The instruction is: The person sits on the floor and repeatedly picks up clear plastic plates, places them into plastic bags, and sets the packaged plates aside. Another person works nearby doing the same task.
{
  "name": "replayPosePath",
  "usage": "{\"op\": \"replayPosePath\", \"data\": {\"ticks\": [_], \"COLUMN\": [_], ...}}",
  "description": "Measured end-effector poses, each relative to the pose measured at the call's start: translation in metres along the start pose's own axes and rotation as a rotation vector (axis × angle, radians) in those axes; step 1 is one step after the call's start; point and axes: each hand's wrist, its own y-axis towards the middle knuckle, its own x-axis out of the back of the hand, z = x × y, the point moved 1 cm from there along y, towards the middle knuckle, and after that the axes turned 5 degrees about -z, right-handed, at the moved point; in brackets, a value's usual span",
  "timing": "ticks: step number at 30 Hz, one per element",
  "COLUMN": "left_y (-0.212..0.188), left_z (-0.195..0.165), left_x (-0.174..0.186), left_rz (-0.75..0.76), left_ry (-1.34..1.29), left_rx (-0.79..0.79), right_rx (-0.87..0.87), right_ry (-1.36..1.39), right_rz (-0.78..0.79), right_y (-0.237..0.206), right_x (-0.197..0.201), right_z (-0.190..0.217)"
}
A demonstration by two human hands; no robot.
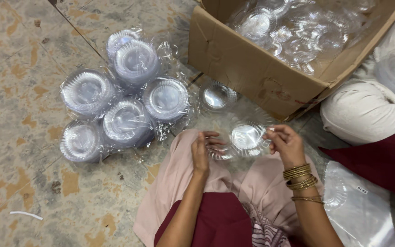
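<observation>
1. The left hand [203,151] is curling its fingers around the near left rim of a clear plastic bowl [245,138], thumb and fingertips closing on the edge.
2. The right hand [285,142], gold bangles [301,178] on its wrist, is pinching the bowl's right rim between thumb and fingers, so both hands are holding it just above the lap.
3. A flat stack of clear plastic bags [360,210] is lying on the floor to the right.
4. Just beyond the hands, a single clear bowl [216,96] is sitting on the floor beside the cardboard box [252,68].
5. To the left, five bagged stacks of bowls [124,105] are standing together on the floor, touching one another.
6. Farthest off, the open box is holding loose clear bowls.
</observation>
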Motion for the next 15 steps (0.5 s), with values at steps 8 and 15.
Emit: {"op": "replayPosePath", "data": {"ticks": [8, 15], "left_y": [0.004, 0.003], "left_z": [0.0, 0.001], "left_x": [0.0, 0.002], "left_rz": [-0.079, -0.086], "left_ry": [-0.079, -0.109], "left_rx": [0.073, 0.04], "right_rx": [0.019, 0.048], "right_ry": [0.4, 0.43], "right_rz": [-0.115, -0.128], "right_y": [-0.01, -0.02], "right_x": [0.033, 0.031], "right_z": [0.026, 0.046]}}
